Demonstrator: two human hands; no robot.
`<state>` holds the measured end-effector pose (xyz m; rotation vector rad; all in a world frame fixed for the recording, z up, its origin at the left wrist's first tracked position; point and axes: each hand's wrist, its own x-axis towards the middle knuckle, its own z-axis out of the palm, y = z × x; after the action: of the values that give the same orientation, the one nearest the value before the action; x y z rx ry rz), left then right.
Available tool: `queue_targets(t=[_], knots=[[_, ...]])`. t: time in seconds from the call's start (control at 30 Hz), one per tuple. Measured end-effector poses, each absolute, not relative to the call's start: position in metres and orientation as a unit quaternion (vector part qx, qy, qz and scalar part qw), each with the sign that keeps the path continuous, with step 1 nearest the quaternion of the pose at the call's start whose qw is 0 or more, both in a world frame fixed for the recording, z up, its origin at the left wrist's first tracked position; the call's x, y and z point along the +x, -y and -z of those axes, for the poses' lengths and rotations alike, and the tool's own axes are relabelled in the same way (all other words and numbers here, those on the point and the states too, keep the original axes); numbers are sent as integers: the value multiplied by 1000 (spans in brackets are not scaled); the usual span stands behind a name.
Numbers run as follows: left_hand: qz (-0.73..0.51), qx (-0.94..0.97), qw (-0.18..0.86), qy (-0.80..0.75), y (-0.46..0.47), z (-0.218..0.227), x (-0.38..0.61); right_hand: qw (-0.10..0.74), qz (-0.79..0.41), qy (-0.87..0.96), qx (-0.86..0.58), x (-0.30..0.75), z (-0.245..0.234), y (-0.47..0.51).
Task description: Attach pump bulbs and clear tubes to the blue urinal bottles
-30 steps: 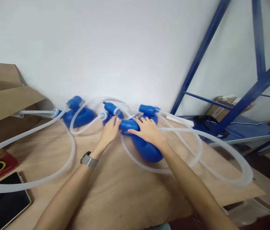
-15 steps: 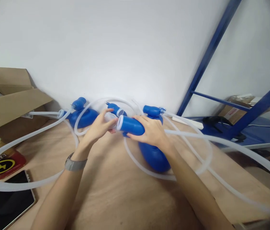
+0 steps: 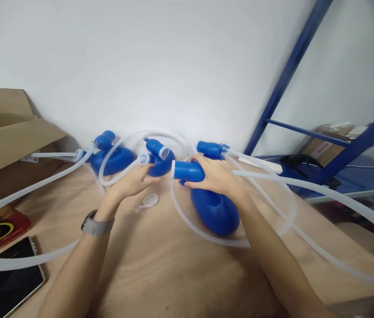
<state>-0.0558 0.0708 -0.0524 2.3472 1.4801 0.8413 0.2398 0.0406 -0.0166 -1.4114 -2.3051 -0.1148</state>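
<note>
My right hand (image 3: 218, 174) is wrapped round a blue cylindrical neck (image 3: 188, 171) with a white rim, its open end facing left. A rounded blue plastic bottle (image 3: 216, 214) lies just below this hand. My left hand (image 3: 135, 180) has its thumb apart from the fingers. The white end fitting (image 3: 143, 159) of a hose stands just above its fingertips; whether they touch is unclear. Below the left hand, a small translucent cap with a loop (image 3: 150, 201) lies on the table. Behind both hands is another blue bottle (image 3: 162, 165) with a white-rimmed blue spout (image 3: 157, 148).
A further blue bottle (image 3: 116, 160) is at left, beside an open cardboard box (image 3: 11, 141). Another blue spout (image 3: 209, 148) sits behind my right hand. White hoses (image 3: 333, 201) loop across the table (image 3: 173, 274). A phone (image 3: 14, 278) and a red-labelled container (image 3: 1, 227) are at left; a blue rack (image 3: 289, 79) is at right.
My left hand has let go of the translucent cap, which now lies on the table, and has moved left. My right hand has shifted slightly right, still holding the blue neck.
</note>
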Motion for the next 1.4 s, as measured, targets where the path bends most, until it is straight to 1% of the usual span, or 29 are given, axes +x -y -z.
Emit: queue_targets(t=[0.07, 0.2, 0.27, 0.37, 0.47, 0.53, 0.57, 0.63, 0.7, 0.77, 0.8, 0.93, 1.03, 1.13, 1.2, 1.23, 1.27, 1.3, 1.4], knots=[[-289, 835, 175, -433, -54, 35, -38, 225, 41, 837, -497, 235, 18, -39], [-329, 859, 157, -358, -29, 12, -16, 253, 35, 852, -457, 236, 15, -34], [-303, 877, 173, -331, -21, 4, -19, 250, 30, 881, -401, 243, 12, -34], [-218, 896, 204, -328, -20, -1, -32, 238, 59, 909, -337, 261, 8, -37], [-113, 884, 202, -406, -36, 12, -44, 272, 105, 878, -380, 276, 6, -41], [-6, 858, 196, -475, -55, 32, -48, 301, 124, 850, -415, 280, 6, -42], [21, 843, 199, -499, -64, 43, -50, 308, 131, 842, -422, 280, 6, -42], [52, 822, 211, -526, -79, 63, -53, 302, 142, 842, -423, 276, 6, -42], [55, 814, 220, -534, -86, 71, -56, 283, 150, 849, -420, 269, 8, -40], [25, 821, 221, -525, -81, 65, -57, 274, 149, 854, -416, 260, 11, -39], [-13, 831, 219, -511, -75, 58, -56, 278, 144, 855, -413, 255, 13, -39], [-226, 847, 240, -417, -39, 23, -38, 320, 127, 866, -363, 236, 25, -40], [-334, 809, 214, -433, -21, 8, -19, 364, 132, 869, -308, 228, 31, -41], [-418, 756, 192, -465, -18, 3, -14, 444, 169, 839, -266, 229, 30, -39], [-476, 707, 210, -478, -20, 0, -19, 526, 187, 788, -261, 233, 27, -36], [-501, 683, 225, -482, -21, -1, -23, 561, 172, 763, -271, 235, 26, -35], [-520, 663, 241, -482, -22, -3, -27, 584, 135, 747, -289, 236, 26, -35], [-528, 651, 260, -480, -22, -5, -30, 592, 74, 740, -311, 236, 25, -36], [-515, 651, 305, -467, -19, -10, -34, 556, -193, 735, -337, 231, 27, -42]])
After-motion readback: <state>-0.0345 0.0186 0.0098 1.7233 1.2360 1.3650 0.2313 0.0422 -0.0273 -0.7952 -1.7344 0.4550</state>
